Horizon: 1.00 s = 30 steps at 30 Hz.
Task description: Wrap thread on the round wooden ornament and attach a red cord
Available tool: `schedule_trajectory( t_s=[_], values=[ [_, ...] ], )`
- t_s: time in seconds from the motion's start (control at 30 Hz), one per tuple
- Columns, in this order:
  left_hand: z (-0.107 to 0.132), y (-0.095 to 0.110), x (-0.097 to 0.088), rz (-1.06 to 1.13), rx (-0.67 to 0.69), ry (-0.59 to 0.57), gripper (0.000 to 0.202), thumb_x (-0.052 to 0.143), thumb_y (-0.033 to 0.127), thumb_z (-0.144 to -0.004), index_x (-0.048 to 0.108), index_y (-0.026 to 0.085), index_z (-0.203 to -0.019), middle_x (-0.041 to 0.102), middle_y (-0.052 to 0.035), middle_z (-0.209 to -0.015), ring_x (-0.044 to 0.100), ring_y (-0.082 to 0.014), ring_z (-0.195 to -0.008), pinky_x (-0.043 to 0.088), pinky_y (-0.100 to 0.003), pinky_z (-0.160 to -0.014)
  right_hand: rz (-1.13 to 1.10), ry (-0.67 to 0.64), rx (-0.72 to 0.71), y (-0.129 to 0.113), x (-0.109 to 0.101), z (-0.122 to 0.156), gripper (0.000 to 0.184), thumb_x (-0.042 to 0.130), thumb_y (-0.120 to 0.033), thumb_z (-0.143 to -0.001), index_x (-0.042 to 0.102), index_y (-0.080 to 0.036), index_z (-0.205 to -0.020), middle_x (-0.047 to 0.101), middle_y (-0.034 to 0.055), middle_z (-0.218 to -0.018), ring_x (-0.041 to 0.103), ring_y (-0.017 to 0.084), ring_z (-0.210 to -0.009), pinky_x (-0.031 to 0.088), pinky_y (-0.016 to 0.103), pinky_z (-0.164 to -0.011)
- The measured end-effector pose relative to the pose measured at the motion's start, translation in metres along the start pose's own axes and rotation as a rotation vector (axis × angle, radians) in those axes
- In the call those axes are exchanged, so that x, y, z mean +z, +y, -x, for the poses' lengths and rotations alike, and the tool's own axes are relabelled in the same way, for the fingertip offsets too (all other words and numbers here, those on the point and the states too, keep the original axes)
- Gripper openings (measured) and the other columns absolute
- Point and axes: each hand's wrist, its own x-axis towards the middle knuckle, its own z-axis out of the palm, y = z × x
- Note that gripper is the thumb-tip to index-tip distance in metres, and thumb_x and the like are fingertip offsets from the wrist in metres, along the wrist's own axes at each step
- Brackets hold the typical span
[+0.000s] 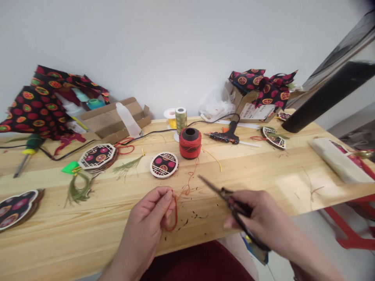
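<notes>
My left hand (154, 216) is closed in a pinch on a red cord (176, 214), whose loop hangs to the right of my fingers. My right hand (254, 214) grips a pair of dark scissors (215, 186) with the blades pointing up and left over the wooden table. Slightly blurred, the scissors look closed. Beyond the hands stands a spool of red thread (190, 144), and a loose strand trails from it toward my left hand. A round ornament (164, 164) with a pale lattice over dark patterned fabric lies left of the spool.
Behind lie a black glue gun (228, 134), an olive thread spool (181, 119) and an open cardboard box (102, 121). Octagonal ornaments (98, 157) and a green tassel (79, 189) are on the left. A black tube (325, 99) leans at right. Dark scraps dot the table (117, 226).
</notes>
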Motion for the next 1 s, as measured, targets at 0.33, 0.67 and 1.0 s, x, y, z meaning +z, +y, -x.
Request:
schedule_trajectory(
  t_s=[0.33, 0.67, 1.0],
  values=[
    [-0.002, 0.003, 0.001, 0.184, -0.081, 0.002, 0.011, 0.071, 0.024, -0.074, 0.066, 0.014, -0.075, 0.043, 0.0057, -0.051, 0.028, -0.0045, -0.047, 0.021, -0.016, -0.043, 0.731, 0.400, 0.400, 0.028, -0.036, -0.014, 0.032, 0.047, -0.044, -0.081, 0.065, -0.018, -0.081, 0.069, 0.0128, -0.072, 0.065, 0.029, -0.067, 0.040, 0.031, -0.053],
    [-0.002, 0.004, 0.002, 0.192, -0.093, -0.006, 0.010, 0.069, 0.024, -0.076, 0.065, 0.015, -0.074, 0.042, 0.0063, -0.051, 0.028, -0.0037, -0.045, 0.021, -0.015, -0.043, 0.669, 0.684, -0.194, 0.028, -0.023, -0.014, 0.019, 0.057, -0.030, -0.082, 0.069, -0.015, -0.082, 0.067, 0.0110, -0.091, 0.057, 0.027, -0.088, 0.047, 0.040, -0.077],
    [0.002, 0.002, 0.008, 0.135, -0.109, -0.066, 0.015, 0.065, 0.030, -0.079, 0.061, 0.017, -0.072, 0.043, 0.0072, -0.050, 0.030, -0.0049, -0.042, 0.026, -0.016, -0.041, -0.171, 0.436, -0.659, -0.042, 0.055, -0.023, 0.016, 0.071, -0.012, -0.074, 0.066, -0.021, -0.087, 0.063, -0.0003, -0.074, 0.051, 0.016, -0.076, 0.044, 0.029, -0.068]
  ],
)
